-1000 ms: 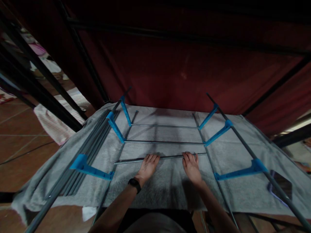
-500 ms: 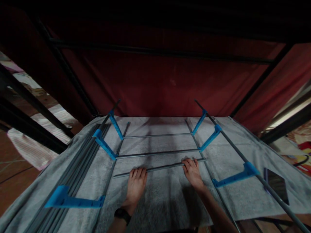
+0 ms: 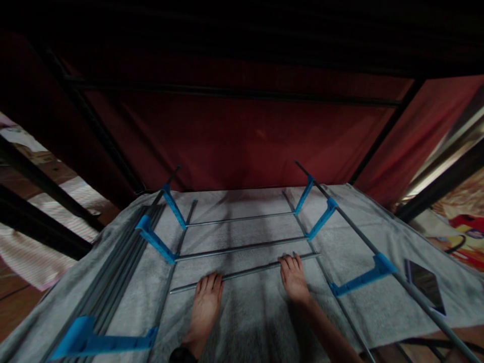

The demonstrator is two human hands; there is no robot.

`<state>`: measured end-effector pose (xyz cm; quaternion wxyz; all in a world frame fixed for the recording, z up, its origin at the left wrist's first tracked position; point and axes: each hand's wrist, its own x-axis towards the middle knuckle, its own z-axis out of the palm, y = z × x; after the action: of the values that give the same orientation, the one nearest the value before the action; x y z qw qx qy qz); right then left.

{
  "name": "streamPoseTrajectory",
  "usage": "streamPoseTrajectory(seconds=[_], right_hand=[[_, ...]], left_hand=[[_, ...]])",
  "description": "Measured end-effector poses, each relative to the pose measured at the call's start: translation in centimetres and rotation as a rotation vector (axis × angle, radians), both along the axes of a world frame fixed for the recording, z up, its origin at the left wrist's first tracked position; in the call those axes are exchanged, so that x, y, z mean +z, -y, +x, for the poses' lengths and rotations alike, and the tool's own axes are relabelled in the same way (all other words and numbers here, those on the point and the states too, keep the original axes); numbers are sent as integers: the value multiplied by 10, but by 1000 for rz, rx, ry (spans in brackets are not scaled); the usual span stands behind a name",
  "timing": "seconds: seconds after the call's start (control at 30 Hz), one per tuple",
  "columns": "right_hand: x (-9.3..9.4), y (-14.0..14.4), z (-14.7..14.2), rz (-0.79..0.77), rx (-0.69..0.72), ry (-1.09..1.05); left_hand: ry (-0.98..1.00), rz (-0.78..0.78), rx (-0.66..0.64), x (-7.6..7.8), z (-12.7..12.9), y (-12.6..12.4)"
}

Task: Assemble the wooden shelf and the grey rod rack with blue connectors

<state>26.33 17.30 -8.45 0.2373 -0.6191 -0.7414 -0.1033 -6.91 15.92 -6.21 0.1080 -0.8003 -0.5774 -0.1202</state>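
Observation:
A loose grey metal rod (image 3: pixel 249 271) lies crosswise low over the towel, my fingers curled over it from above. My left hand (image 3: pixel 207 305) holds it left of its middle, a dark band on the wrist. Nearer the rod's right end, my right hand (image 3: pixel 293 280) grips it too. Beyond it, a rung (image 3: pixel 242 248) and a farther rung (image 3: pixel 242 219) span between two side frames. Each side frame has long rods joined by blue plastic brackets, such as the left bracket (image 3: pixel 156 240), right bracket (image 3: pixel 321 220), near-left bracket (image 3: pixel 108 343) and near-right bracket (image 3: pixel 363 276).
A bundle of grey rods (image 3: pixel 117 277) lies along the left. A phone (image 3: pixel 426 286) rests at the right beside a long rod. A grey towel (image 3: pixel 257 317) covers the surface, backed by red fabric (image 3: pixel 242 146) on a dark metal frame (image 3: pixel 106 138).
The view has tilted, so everything on the towel appears lower and slightly left. Both hands stay on the rod, which has barely shifted against the side frames.

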Motion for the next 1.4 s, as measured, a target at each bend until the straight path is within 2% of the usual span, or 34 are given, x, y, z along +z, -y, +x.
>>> streamPoseTrajectory(seconds=[0.47, 0.87, 1.2, 1.4], right_hand=[[8, 2, -2, -20, 22, -40], [9, -1, -8, -35, 2, -74], [15, 1, -9, -18, 2, -67], [15, -1, -8, -21, 5, -51]], left_hand=[[2, -45, 22, 1, -4, 2], [-6, 38, 1, 0, -6, -1], [3, 41, -7, -14, -15, -6], [29, 25, 4, -8, -13, -7]])
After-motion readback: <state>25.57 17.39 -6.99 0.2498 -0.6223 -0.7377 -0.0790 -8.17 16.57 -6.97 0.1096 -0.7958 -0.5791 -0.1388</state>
